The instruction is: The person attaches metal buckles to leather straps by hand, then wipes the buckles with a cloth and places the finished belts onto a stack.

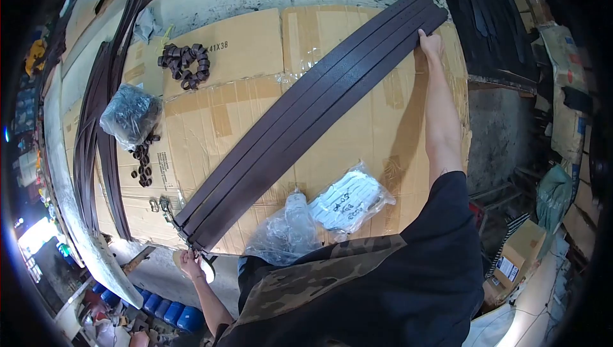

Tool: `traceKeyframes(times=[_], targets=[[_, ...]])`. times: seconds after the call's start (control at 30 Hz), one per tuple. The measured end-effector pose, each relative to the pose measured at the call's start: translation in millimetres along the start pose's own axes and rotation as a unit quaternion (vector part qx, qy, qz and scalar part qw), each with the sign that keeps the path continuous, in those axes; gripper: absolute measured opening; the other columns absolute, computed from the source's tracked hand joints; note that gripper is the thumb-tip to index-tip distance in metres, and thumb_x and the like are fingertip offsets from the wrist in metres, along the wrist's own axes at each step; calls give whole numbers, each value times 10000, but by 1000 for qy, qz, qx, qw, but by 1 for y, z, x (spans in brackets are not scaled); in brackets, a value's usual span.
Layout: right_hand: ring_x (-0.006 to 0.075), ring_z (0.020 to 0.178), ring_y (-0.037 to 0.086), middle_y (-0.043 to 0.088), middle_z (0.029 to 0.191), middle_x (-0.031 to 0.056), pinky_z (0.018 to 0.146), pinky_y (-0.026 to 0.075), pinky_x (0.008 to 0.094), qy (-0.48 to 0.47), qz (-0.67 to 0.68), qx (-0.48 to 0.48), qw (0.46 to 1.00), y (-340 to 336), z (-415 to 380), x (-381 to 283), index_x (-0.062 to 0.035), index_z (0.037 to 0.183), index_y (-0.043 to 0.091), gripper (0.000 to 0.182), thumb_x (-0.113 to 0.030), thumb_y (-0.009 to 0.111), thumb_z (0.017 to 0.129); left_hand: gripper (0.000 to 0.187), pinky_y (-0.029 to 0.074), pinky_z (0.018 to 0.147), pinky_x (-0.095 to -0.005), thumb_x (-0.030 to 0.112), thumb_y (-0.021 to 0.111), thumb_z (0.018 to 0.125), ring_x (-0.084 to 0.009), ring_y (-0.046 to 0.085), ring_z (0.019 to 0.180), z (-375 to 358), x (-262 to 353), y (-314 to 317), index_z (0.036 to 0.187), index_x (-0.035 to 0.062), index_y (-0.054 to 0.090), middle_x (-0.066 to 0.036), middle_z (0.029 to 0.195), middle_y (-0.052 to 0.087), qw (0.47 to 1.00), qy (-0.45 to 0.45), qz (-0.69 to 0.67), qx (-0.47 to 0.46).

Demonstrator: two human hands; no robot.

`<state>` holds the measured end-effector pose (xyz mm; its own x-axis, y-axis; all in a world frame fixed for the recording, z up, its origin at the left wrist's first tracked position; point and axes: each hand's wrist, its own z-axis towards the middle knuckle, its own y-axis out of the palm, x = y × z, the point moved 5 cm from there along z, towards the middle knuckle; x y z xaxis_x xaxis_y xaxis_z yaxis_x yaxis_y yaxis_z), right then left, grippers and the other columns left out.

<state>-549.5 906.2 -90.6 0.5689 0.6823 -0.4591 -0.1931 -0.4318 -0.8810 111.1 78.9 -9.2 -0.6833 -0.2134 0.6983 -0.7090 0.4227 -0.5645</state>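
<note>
Several dark brown leather belts (306, 117) lie side by side, running diagonally across the cardboard-covered table (223, 114). At their upper right end my right hand (431, 44) touches the edge of the strips, its fingers partly hidden from this angle. My left hand (189, 264) is at the lower left end, beyond the table's front edge, closed around the buckle end of the belts. Metal buckles (167, 210) show just above that end. Near my body lie a clear plastic bag (287, 229) and a wrapped white packet (350, 199) with handwriting.
Brown leather loops (185, 65) and a plastic-wrapped bundle (131, 116) sit at the left, with small dark rings (142, 165) below. More straps (96, 149) hang along the left side. Dark leather strips (485, 15) lie at the upper right. An open carton (516, 261) stands lower right.
</note>
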Motion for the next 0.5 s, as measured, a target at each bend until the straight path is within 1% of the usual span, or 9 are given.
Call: traceKeyframes(times=[0.07, 0.1, 0.17, 0.2, 0.27, 0.3, 0.37, 0.47, 0.5], targets=[[329, 1118, 532, 590, 1161, 198, 966, 396, 396, 31, -7, -1, 999, -9, -22, -14, -54, 1225, 555, 535, -355, 650, 793, 192, 456, 536, -237, 111, 600, 859, -94, 564, 721, 3, -2, 0, 1015, 91, 491, -8, 822, 584, 1000, 6, -6, -3], [329, 1118, 532, 590, 1161, 198, 966, 396, 396, 29, -9, -2, 1000, -6, -25, -10, -54, 1225, 555, 535, -355, 650, 793, 208, 467, 537, -243, 122, 598, 862, -99, 577, 740, 3, -4, -1, 1034, 84, 486, -16, 830, 591, 1000, 10, -10, -8], [342, 1155, 495, 557, 1186, 228, 988, 375, 395, -48, 69, 34, 996, 3, -24, -1, -64, 1236, 546, 529, -342, 641, 795, 231, 481, 542, -252, 126, 596, 865, -106, 586, 750, 4, -10, -2, 1059, 73, 483, -25, 834, 596, 1000, 3, -20, -4], [342, 1155, 495, 557, 1186, 228, 988, 375, 395, -52, 67, 34, 996, 6, -23, -2, -64, 1236, 546, 529, -342, 641, 795, 255, 496, 547, -262, 131, 594, 868, -112, 594, 760, 6, -13, -3, 1085, 62, 480, -34, 838, 601, 1000, 2, -27, 0], [360, 1178, 464, 486, 1250, 259, 1004, 354, 401, -106, 27, 52, 993, 7, -24, -1, -82, 1274, 513, 547, -327, 629, 799, 276, 508, 543, -259, 129, 587, 874, -120, 599, 744, 7, -16, -6, 1113, 39, 483, -45, 838, 604, 1000, 8, -17, -5], [360, 1178, 464, 486, 1250, 259, 1004, 354, 401, -106, 27, 53, 993, 1, -29, -7, -82, 1274, 513, 547, -327, 629, 799, 266, 510, 537, -252, 127, 587, 877, -120, 598, 734, 7, -15, -6, 1107, 35, 489, -46, 839, 604, 1000, 8, -9, 8], [372, 1186, 441, 437, 1283, 270, 1010, 345, 407, -56, -4, -8, 998, -1, -37, -17, -93, 1256, 538, 491, -302, 604, 817, 257, 511, 532, -245, 125, 586, 879, -120, 598, 724, 10, -11, -6, 1100, 31, 494, -47, 840, 604, 1000, 9, -4, 21], [379, 1166, 451, 441, 1281, 261, 1008, 346, 412, -77, -21, 3, 997, -2, -50, -24, -86, 1222, 570, 435, -285, 574, 835, 238, 512, 516, -237, 124, 590, 883, -118, 592, 705, 9, -14, -7, 1078, 20, 502, -48, 823, 598, 1000, 0, -10, 25], [377, 1168, 449, 452, 1276, 243, 1006, 348, 413, -100, -28, 21, 994, 0, -55, -25, -61, 1175, 601, 387, -272, 538, 856, 240, 514, 516, -239, 121, 593, 882, -116, 587, 694, 7, -12, -7, 1076, 16, 500, -50, 822, 595, 999, 10, -28, 30]])
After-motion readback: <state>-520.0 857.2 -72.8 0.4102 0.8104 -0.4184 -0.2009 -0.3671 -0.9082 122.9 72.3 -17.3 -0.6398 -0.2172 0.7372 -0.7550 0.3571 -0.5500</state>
